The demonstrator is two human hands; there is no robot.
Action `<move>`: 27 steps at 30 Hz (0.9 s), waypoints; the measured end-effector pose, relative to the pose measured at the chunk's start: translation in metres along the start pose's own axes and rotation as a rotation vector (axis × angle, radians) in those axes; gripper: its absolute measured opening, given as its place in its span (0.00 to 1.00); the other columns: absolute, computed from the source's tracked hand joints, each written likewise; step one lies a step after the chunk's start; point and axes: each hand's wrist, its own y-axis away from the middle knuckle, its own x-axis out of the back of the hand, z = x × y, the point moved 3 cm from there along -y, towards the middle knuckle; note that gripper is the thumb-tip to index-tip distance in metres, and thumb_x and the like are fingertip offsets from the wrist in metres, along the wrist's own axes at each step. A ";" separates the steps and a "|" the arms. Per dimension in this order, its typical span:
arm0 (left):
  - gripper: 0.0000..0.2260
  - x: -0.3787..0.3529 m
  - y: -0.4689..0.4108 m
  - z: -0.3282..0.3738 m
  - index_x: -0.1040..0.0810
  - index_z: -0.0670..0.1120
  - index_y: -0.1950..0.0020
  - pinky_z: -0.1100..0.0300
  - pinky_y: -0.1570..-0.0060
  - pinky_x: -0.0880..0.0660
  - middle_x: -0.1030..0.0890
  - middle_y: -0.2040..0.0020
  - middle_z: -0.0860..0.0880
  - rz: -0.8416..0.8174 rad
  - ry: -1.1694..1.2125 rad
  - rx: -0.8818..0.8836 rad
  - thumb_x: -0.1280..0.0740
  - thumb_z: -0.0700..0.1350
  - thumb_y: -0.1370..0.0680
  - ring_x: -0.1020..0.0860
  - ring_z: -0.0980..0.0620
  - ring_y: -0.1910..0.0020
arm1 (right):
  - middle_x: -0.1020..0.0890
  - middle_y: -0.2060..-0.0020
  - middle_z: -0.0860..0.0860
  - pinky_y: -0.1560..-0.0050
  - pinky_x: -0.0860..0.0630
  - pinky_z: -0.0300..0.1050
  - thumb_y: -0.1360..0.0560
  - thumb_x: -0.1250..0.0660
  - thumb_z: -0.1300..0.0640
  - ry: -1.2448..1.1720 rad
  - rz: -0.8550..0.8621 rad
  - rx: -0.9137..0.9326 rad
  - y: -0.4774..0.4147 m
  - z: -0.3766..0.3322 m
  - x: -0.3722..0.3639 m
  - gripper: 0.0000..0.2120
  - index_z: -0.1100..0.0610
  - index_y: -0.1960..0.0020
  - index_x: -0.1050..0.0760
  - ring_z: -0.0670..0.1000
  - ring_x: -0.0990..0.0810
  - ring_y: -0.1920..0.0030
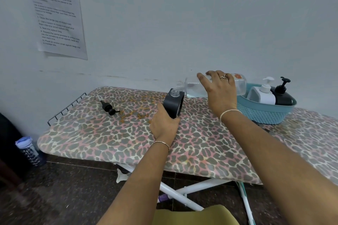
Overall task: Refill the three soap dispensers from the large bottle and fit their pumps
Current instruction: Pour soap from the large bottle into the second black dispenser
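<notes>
While left hand (164, 122) grips black dispenser (172, 105) upright on ironing board (201, 144), right hand (220, 89) holds large bottle (201, 86) tipped sideways, mouth over dispenser neck; loose pump (108, 108) lies apart, left.

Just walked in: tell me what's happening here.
The right hand tips the large clear bottle toward the open neck of a black dispenser, which the left hand grips on the board. A black pump lies loose nearby. A white dispenser and a second black dispenser, pumps fitted, sit in the blue basket.

Even, soft indoor light, faint shadows, wide-angle bending at the edges, slightly blurred wall notice (55, 14)
</notes>
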 end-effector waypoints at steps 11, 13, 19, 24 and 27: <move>0.26 -0.001 -0.001 0.000 0.34 0.47 0.38 0.54 0.59 0.28 0.20 0.47 0.46 0.001 -0.004 -0.002 0.25 0.51 0.30 0.21 0.45 0.49 | 0.24 0.39 0.59 0.38 0.34 0.57 0.38 0.31 0.74 0.003 0.001 0.010 0.000 -0.001 0.003 0.37 0.53 0.32 0.31 0.61 0.27 0.39; 0.28 -0.002 -0.002 -0.001 0.35 0.47 0.37 0.54 0.59 0.27 0.19 0.48 0.46 0.002 -0.008 0.000 0.25 0.52 0.30 0.21 0.45 0.50 | 0.24 0.40 0.59 0.39 0.34 0.57 0.39 0.31 0.74 0.002 0.010 0.012 0.000 0.000 0.003 0.37 0.54 0.33 0.30 0.61 0.26 0.40; 0.29 -0.003 -0.003 -0.003 0.35 0.47 0.35 0.54 0.61 0.27 0.19 0.49 0.46 0.003 -0.010 -0.003 0.26 0.52 0.30 0.21 0.45 0.51 | 0.23 0.41 0.60 0.40 0.32 0.57 0.40 0.30 0.74 0.002 0.028 0.026 -0.001 -0.001 0.003 0.37 0.54 0.34 0.28 0.62 0.25 0.41; 0.27 -0.003 -0.003 -0.003 0.35 0.47 0.36 0.55 0.62 0.29 0.19 0.48 0.46 -0.002 -0.007 -0.007 0.26 0.52 0.30 0.20 0.44 0.51 | 0.23 0.42 0.60 0.41 0.32 0.58 0.40 0.30 0.75 0.005 0.041 0.028 -0.002 0.000 0.003 0.37 0.55 0.34 0.28 0.62 0.25 0.41; 0.28 -0.003 -0.003 -0.003 0.35 0.47 0.36 0.56 0.62 0.30 0.19 0.48 0.46 0.001 -0.019 -0.005 0.27 0.52 0.30 0.20 0.44 0.51 | 0.22 0.43 0.59 0.42 0.31 0.58 0.41 0.30 0.74 0.016 0.054 0.034 -0.002 0.000 0.002 0.36 0.54 0.35 0.27 0.62 0.24 0.42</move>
